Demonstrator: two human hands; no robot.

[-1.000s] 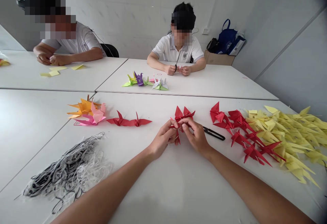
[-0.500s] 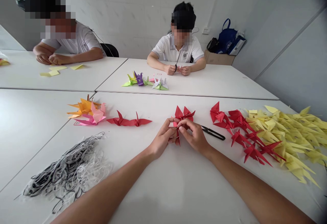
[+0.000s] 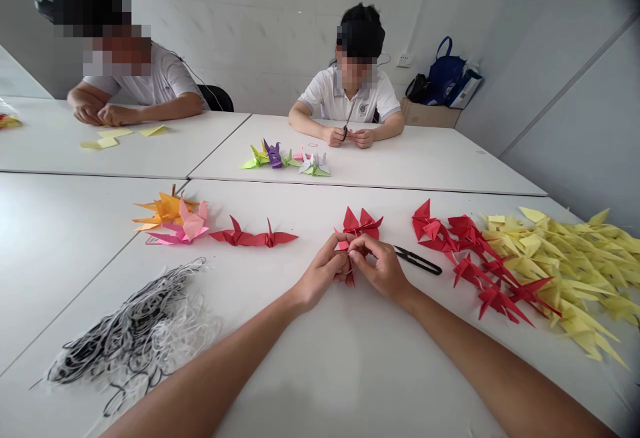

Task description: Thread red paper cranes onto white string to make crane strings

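Observation:
Close together at the middle of the table, my left hand [image 3: 325, 273] and my right hand [image 3: 381, 268] work on a red paper crane [image 3: 351, 277]. Its lower point shows between them, and my left fingers are closed on it. With thumb and forefinger pressed together, my right hand pinches what looks like a thin white string, mostly hidden by the fingers. Just beyond my fingertips are more red folded cranes [image 3: 363, 222]. Black thread snips [image 3: 419, 260] lie right of my right hand.
Strung red cranes [image 3: 493, 268] and a yellow crane pile [image 3: 570, 265] lie right. Left are two red cranes [image 3: 254, 235], pink and orange cranes [image 3: 190, 221], and tangled black-and-white strings [image 3: 130, 328]. Across the table sit two people, one holding scissors [image 3: 346, 131], near multicoloured cranes [image 3: 274, 155].
My fingers have shifted slightly around the red crane, and a small red flap shows more between them. Both hands stay in place; the rest looks the same.

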